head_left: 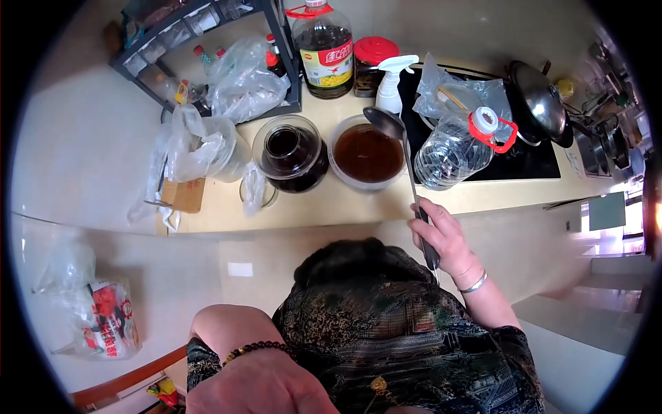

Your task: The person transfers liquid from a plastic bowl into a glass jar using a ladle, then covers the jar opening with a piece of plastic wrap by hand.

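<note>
My right hand [445, 238] is closed around the dark handle of a ladle [386, 123]. The ladle's head hangs over the far right rim of a round bowl [338, 170] that holds reddish-brown liquid [367, 155]. Left of the bowl stands a wide-bodied glass jar [303, 169] with dark liquid inside and its mouth uncovered. Close to the camera, at the bottom of the view, is my left hand [265, 386], with a beaded bracelet at the wrist; its fingers run out of the frame.
A large clear plastic bottle [452, 153] with a red handle stands right of the bowl, beside the black hob [538, 165]. Behind are a white spray bottle [389, 93], a red-lidded jar [367, 81] and a big oil bottle [327, 62]. A grey rack [293, 83] and plastic bags [248, 83] fill the left.
</note>
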The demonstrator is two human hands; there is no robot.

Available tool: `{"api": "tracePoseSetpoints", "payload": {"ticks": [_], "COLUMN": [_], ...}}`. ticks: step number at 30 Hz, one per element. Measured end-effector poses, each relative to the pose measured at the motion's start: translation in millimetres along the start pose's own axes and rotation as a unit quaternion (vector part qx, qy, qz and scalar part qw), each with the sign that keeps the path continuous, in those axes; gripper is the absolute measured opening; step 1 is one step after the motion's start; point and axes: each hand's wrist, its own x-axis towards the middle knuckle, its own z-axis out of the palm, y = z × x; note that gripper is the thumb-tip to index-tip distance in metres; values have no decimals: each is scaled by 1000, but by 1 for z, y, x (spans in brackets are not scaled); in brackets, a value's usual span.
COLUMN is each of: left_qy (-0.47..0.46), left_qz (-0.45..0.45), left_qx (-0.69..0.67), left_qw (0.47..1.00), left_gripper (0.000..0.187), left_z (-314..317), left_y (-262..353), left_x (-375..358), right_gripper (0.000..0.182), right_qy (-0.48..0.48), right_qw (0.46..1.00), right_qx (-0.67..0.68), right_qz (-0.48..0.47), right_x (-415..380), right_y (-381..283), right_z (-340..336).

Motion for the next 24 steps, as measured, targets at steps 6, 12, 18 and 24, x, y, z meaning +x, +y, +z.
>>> {"api": "tracePoseSetpoints", "payload": {"ticks": [6, 12, 18, 24], "left_qy": [-34, -69, -74, -82], "left_qz": [0, -12, -12, -12], "left_qx": [-8, -37, -49, -72], "left_qw": [999, 997, 996, 994], "left_gripper": [32, 33, 32, 31], "left_z": [-10, -17, -20, -24], "left_y": [-3, -5, -9, -10], "left_x": [14, 20, 21, 21], "right_gripper": [36, 39, 38, 36], "right_qy": [23, 44, 0, -18], "right_qw": [999, 998, 1000, 999], "right_qx": [17, 30, 20, 34], "right_qz": [14, 28, 22, 27], "right_x": [-2, -1, -5, 0], "right_y": [3, -1, 1, 5], "right_z": [6, 9, 7, 5]}}
